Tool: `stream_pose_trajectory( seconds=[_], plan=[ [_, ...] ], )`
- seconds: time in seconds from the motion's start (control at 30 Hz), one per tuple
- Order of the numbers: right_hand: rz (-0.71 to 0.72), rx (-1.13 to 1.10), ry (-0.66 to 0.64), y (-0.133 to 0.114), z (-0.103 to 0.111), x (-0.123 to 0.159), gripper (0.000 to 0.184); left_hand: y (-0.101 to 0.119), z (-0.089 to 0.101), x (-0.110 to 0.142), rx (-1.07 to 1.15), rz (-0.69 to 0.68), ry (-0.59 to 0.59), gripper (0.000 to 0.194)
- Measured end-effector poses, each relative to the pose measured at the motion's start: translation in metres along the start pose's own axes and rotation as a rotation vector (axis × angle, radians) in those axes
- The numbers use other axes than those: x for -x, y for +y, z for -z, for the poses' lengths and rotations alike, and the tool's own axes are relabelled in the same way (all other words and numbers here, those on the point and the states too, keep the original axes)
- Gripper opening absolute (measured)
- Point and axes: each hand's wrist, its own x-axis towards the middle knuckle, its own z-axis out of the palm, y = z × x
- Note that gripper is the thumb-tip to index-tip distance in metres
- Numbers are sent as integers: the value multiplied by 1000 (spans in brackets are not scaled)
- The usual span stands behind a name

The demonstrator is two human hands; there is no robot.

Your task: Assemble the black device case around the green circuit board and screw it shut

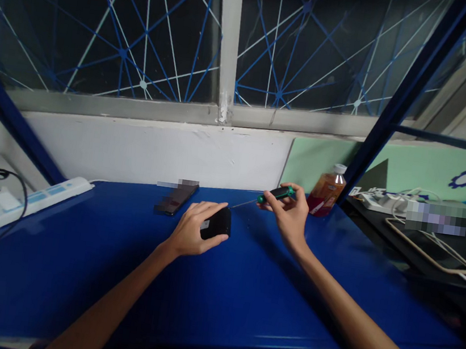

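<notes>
My left hand [196,230] is closed around a small black box-like device [221,225], holding it on or just above the blue table [117,274]. A small pale label shows on its face beside my fingers. In my right hand [291,216] is a screwdriver [276,194] with a green and black handle, gripped between thumb and fingers. Its thin metal shaft points left and down, with the tip at the device's upper right edge. Whether the tip touches the device or sits in a screw, I cannot tell. Tiny dark specks lie on the table right of the device.
Behind my left hand lies a dark phone [182,197]. A drink bottle [329,190] stands behind my right hand. At the left is a white power strip [26,207] with a black cord. Another phone [425,245] and cables lie on the black surface at right.
</notes>
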Motion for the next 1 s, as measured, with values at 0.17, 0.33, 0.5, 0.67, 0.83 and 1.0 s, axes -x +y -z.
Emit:
stream_pose_trajectory(
  seconds=[0.17, 0.33, 0.5, 0.67, 0.83, 1.0],
  plan=[
    [14, 11, -5, -2, 0, 0, 47, 0, 0, 0, 28, 5, 10, 63],
    [30, 16, -1, -3, 0, 1, 45, 0, 0, 1, 51, 10, 21, 62],
    [38, 29, -1, -4, -1, 2, 45, 0, -1, 1, 38, 6, 24, 61],
    [19, 44, -29, -4, 0, 2, 42, -2, -4, 2, 51, 19, 75, 57],
    [33, 221, -32, 1, 7, -1, 40, -3, -9, 3, 19, -16, 68, 58],
    [4, 194, -84, 6, 12, -6, 38, -4, -14, 5, -10, -22, 36, 58]
  ],
)
